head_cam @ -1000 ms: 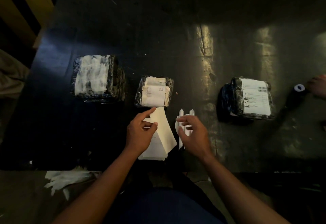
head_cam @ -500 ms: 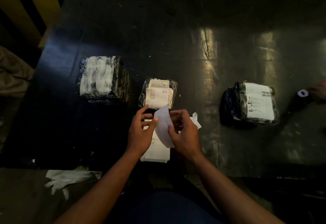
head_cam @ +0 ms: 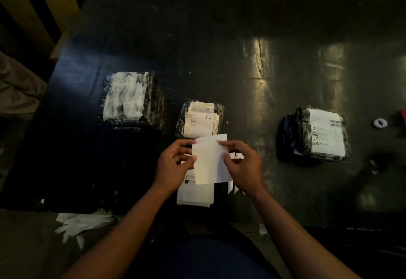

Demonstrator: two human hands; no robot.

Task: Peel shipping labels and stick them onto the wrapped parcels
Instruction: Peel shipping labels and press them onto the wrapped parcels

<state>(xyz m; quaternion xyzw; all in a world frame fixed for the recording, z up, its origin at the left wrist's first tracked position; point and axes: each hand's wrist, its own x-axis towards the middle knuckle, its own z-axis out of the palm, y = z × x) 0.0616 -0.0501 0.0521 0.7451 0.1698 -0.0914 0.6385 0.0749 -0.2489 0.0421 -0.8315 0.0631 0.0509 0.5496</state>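
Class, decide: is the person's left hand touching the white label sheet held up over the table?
Touching. The head view shows the left hand pinching the label sheet at its left edge, thumb and fingertips on the paper.

The one camera sits on my head, looking steeply down and forward, close over the dark table (head_cam: 241,37).
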